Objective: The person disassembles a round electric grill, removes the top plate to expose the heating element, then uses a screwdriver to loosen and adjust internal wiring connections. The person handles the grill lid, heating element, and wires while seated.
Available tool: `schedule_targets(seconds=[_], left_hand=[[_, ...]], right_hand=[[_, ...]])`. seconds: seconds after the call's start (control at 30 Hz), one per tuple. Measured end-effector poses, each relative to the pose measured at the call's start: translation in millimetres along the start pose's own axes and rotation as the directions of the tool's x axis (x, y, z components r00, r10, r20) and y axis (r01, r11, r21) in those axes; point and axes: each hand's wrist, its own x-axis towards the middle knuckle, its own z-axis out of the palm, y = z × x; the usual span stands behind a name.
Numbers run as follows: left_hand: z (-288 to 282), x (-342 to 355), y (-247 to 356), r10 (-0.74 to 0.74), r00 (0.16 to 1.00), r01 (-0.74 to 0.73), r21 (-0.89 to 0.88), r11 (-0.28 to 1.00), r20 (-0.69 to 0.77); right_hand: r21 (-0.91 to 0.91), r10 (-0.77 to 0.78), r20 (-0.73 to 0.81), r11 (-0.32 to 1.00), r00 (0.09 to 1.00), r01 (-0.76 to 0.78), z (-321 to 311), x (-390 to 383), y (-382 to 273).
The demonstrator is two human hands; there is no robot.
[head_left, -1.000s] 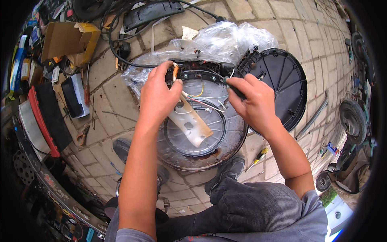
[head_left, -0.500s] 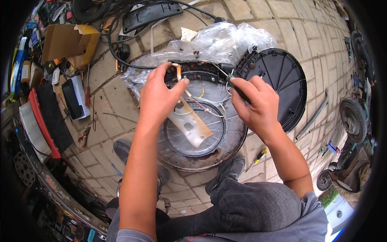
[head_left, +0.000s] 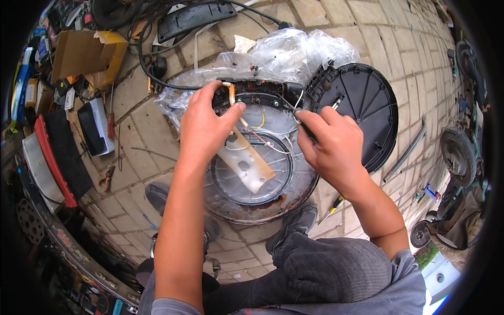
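Opened round housing (head_left: 302,170), flat on the paving (head_left: 147,168) ahead of the shoes (head_left: 294,226), far edge against clear plastic (head_left: 283,50). At far left, a cardboard box (head_left: 79,55), then a red-edged panel (head_left: 50,157) and orange-handled pliers (head_left: 107,179). Next, left hand (head_left: 210,118) half open over the housing's upper left, with an orange-marked cable (head_left: 231,93) between forefinger (head_left: 214,88) and thumb (head_left: 239,110); cannot tell whether pinched or merely steadied. Hardly any shift there over the last half second. At centre, a frosted strip (head_left: 244,168) slanted across the housing, thin wires (head_left: 257,137) just above. Then right hand (head_left: 331,142), closed around a slim tool (head_left: 289,103) pointed up-left toward the black curved bracket (head_left: 254,98); tip contact unclear. Just changed: tool set lower than half a second ago, along with a slight drop of the right hand. Probably a re-aiming against a steady left side, with no part visibly freed. Below, a yellow-handled screwdriver (head_left: 336,203), now more covered by the forearm (head_left: 373,202). Farther right, a black round lid (head_left: 370,123), just beside the housing.
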Motion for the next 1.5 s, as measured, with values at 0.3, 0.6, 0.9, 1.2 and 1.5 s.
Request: schedule_targets(seconds=[0.3,0.6,0.9,1.2,1.5], left_hand=[[-4.2,-0.1,3.1,0.000,1.000,0.000,0.013,1.000,0.008],[-1.7,1.1,6.0,0.013,1.000,-0.013,-0.001,1.000,0.008],[-2.6,-1.3,8.0,0.016,1.000,-0.016,0.031,0.999,-0.002],[-4.1,-0.8,4.6,0.027,1.000,-0.027,0.027,0.999,0.001],[-3.8,-1.5,5.0,0.020,1.000,-0.020,0.014,1.000,-0.004]], right_hand=[[0.082,0.042,-0.076,0.996,0.996,-0.036,-8.3,14.6,-2.0],[0.163,0.115,-0.133,0.982,0.984,-0.093,-11.1,23.9,5.0],[0.422,0.164,0.017,0.893,0.986,-0.156,-33.6,40.4,24.0],[0.276,0.053,0.027,0.959,0.998,-0.058,-1.1,33.3,18.7],[0.304,0.184,-0.050,0.939,0.982,-0.161,10.1,13.8,16.0]])
